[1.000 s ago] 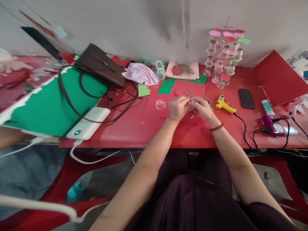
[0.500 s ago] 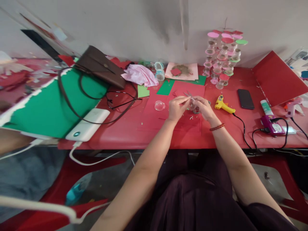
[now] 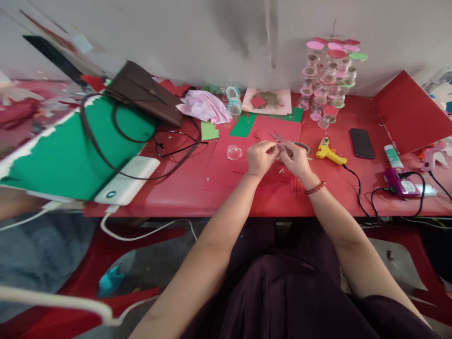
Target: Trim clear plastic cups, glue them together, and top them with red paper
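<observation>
Yellow glue gun (image 3: 326, 151) lies on red table (image 3: 183, 188), black phone (image 3: 362, 143) near it. Brown leather bag (image 3: 144, 92) rests on green paper sheet (image 3: 63, 150); white power bank (image 3: 127, 180) alongside.

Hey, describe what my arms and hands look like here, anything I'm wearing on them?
Both arms are bare, no sleeves in view, and neither the left hand nor the right hand is gloved. A reddish-brown bead bracelet circles the right wrist. No watch shows; rings are too small to tell.
</observation>
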A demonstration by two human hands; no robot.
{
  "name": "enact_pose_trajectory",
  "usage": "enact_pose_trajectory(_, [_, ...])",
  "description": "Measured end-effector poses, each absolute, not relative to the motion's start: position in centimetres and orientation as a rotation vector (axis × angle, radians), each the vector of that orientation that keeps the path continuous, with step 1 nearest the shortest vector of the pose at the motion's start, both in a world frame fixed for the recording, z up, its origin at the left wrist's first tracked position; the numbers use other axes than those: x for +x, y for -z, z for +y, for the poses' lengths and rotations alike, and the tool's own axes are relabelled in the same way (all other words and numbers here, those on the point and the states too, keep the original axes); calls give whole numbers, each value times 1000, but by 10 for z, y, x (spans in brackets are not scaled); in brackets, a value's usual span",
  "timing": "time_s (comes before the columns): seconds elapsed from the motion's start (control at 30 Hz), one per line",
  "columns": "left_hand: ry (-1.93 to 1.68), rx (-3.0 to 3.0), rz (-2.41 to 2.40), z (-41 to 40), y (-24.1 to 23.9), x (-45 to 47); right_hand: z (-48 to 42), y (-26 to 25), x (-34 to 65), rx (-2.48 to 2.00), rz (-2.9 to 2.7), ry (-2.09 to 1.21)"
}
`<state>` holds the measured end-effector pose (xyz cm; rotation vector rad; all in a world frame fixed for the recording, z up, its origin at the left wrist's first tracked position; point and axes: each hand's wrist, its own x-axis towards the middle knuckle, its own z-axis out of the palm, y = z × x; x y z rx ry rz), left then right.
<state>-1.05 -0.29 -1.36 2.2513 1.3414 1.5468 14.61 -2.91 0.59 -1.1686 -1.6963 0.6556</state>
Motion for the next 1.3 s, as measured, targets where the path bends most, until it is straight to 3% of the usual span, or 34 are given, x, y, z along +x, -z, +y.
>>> enact_pose_trajectory(0.93, [-1524,2214,1091,-5,5,-15,-26,-7,152,-1182,-1705,-622])
enact_pose_trajectory(1.3, [-1484,2259,1216,-3,8,-15,-28,-7,151,-1180,-1746,-542])
